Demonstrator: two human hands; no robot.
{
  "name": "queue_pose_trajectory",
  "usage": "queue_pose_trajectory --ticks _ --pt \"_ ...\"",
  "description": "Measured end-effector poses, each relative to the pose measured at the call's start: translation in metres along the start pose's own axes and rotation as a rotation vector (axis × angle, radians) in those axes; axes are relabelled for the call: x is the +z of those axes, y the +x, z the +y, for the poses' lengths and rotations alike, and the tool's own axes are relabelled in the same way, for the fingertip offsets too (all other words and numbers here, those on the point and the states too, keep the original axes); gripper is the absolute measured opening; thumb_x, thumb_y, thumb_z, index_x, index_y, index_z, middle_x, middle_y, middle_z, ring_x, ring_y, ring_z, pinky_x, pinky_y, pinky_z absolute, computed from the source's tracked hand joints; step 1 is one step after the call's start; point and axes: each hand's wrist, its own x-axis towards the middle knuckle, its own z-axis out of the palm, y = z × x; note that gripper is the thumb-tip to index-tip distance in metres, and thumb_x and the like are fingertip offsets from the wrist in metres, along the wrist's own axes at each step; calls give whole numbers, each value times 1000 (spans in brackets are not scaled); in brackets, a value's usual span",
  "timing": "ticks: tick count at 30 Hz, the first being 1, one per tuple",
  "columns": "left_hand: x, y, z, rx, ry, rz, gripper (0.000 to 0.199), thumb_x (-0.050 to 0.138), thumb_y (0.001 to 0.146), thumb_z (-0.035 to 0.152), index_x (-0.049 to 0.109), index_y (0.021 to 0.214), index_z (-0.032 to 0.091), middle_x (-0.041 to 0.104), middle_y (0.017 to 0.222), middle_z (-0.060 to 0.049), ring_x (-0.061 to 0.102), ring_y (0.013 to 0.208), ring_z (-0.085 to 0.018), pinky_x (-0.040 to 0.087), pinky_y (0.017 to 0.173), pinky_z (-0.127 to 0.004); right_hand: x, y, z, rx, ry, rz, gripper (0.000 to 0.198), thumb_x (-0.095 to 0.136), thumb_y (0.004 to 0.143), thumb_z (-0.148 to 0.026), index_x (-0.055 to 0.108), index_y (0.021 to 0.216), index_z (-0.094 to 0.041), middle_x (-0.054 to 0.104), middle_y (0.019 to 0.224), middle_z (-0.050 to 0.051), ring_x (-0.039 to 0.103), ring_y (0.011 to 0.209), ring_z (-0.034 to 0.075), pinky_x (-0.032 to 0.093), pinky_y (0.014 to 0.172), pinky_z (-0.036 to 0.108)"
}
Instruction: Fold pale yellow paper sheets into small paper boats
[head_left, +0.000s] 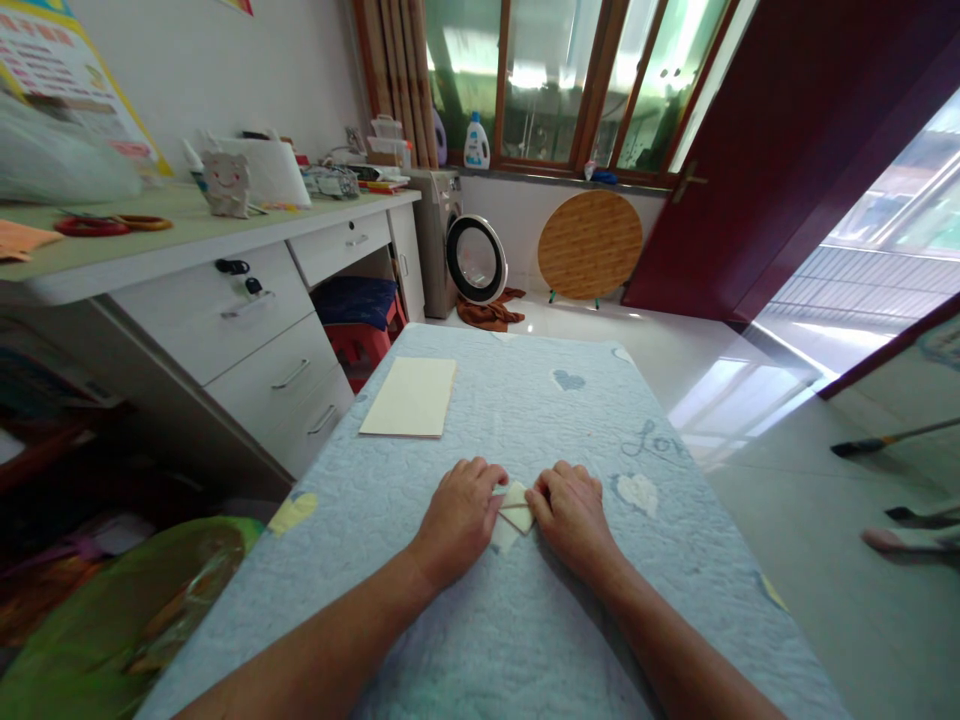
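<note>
Between my hands is a small piece of folded cream paper [517,511], with a crease or slit running across its middle. My left hand [466,508] pinches its left side, the fingers curled. On the right, the thumb and curled fingers of my right hand [568,505] grip the other edge. Both hands rest low over the pale blue quilted cloth [480,640] on the table. Farther off to the left lies a flat stack of cream paper [411,398], apart from both hands. The fingertips partly cover the folded paper's edges.
A white desk with drawers [247,310] stands at the left, scissors [94,226] on top. Below it is a green-lined bin [225,545] beside the table. A stool [356,305], a washing machine [435,240] with its door open and a round wooden tabletop [590,245] stand beyond.
</note>
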Motion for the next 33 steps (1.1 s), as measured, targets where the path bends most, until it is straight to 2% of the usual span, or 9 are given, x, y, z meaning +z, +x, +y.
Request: queue_pose_trajectory --ticks 2,4,7,13,24,33 --pt "0 -2 1 112 5 -7 25 51 95 13 64 113 24 61 101 -4 52 97 -21 44 88 -33 0 0 0 1 -1 4 18 57 92 -27 65 77 -19 64 88 5 52 89 22 27 77 34" --pt "-1 -4 3 203 75 -39 26 51 96 14 64 114 27 62 100 -3 52 97 -22 44 87 -34 1 0 1 0 1 9 19 57 92 -27 65 76 -19 64 87 5 52 88 22 27 76 34" --pt "-3 -8 10 262 207 -77 23 51 97 18 63 116 25 63 103 -4 52 98 -24 45 86 -37 2 0 2 1 16 17 18 58 91 -26 64 75 -20 63 86 5 52 88 22 27 76 34" --pt "-3 -14 15 280 324 -92 24 52 96 16 59 118 17 64 108 -7 53 101 -26 46 86 -40 2 0 1 5 41 30 17 59 90 -26 64 75 -20 63 86 4 52 87 21 27 78 34" --pt "5 -17 17 320 392 -81 33 49 93 8 56 125 12 64 114 -11 55 105 -27 45 89 -41 1 -3 -1 -8 16 35 18 57 91 -28 62 76 -20 61 88 5 51 89 22 29 79 34" --pt "8 -20 21 300 403 -95 34 43 93 6 60 121 12 64 117 -13 56 105 -26 46 88 -42 0 -6 -2 0 -47 40 17 59 90 -35 60 81 -21 57 93 7 49 91 25 31 80 36"
